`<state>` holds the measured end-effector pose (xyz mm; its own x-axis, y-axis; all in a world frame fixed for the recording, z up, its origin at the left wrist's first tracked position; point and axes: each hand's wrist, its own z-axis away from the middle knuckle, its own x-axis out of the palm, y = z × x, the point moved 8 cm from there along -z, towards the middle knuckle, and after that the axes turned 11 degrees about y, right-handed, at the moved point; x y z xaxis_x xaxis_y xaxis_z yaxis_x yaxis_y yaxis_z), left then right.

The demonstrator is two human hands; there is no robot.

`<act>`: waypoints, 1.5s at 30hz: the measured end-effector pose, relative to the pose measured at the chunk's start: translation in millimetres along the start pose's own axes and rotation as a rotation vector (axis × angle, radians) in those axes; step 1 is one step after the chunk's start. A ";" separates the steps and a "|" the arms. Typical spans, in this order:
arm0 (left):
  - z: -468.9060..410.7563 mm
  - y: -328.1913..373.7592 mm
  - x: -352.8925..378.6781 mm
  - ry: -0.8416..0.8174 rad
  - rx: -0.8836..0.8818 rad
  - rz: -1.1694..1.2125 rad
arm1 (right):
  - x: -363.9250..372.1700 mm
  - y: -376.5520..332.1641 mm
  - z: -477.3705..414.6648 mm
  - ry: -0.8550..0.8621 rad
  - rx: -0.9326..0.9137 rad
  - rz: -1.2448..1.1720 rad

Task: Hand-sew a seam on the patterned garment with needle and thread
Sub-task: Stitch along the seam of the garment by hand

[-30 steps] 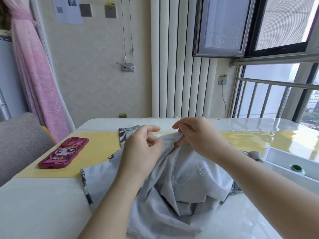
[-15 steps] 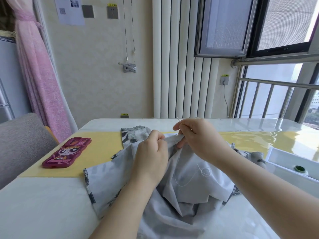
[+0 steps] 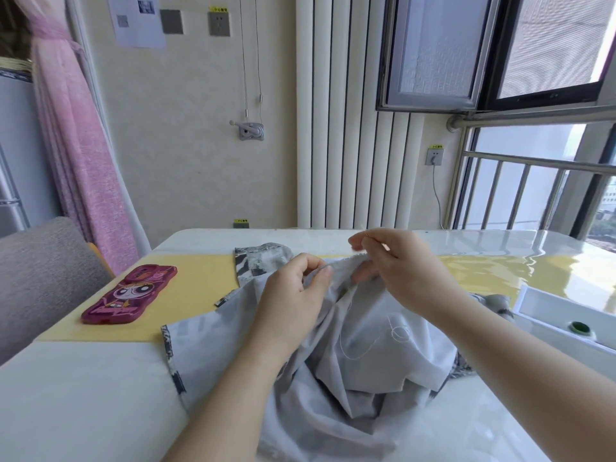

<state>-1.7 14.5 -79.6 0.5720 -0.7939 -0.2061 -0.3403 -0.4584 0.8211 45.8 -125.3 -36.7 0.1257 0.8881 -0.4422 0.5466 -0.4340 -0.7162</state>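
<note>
Beside the garment (image 3: 366, 378), cartoon-printed phone case (image 3: 130, 295)

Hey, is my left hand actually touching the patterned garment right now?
Touching. The head view shows the left hand pinching a raised fold of the garment between thumb and fingertips.

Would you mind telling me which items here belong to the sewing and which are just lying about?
In use: patterned garment, white thread, needle, left hand, right hand.
Lying about: pink phone, yellow mat, white tray.
</note>
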 end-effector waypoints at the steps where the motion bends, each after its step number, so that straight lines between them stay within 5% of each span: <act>1: -1.2 -1.4 -1.5 0.006 -0.019 0.017 | -7.7 -5.3 1.6 0.061 -0.038 -0.031; 4: -2.9 -3.7 -3.1 0.000 -0.068 0.052 | -22.3 -20.5 16.2 0.126 -0.116 -0.096; 9: -4.3 -4.9 -7.2 0.026 -0.110 0.100 | 14.8 -16.8 45.0 -0.242 0.039 0.030; 38: -2.5 3.7 -11.3 0.055 -0.078 0.086 | 21.7 -5.3 39.6 -0.233 0.085 0.173; 45: -0.4 14.2 -16.1 0.148 0.078 -0.065 | 24.8 -4.0 35.0 -0.232 0.102 0.163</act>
<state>-15.4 21.0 -64.4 0.6962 -0.6969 -0.1724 -0.3524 -0.5410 0.7636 17.7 -106.8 -63.7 0.0063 0.7521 -0.6591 0.4476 -0.5915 -0.6707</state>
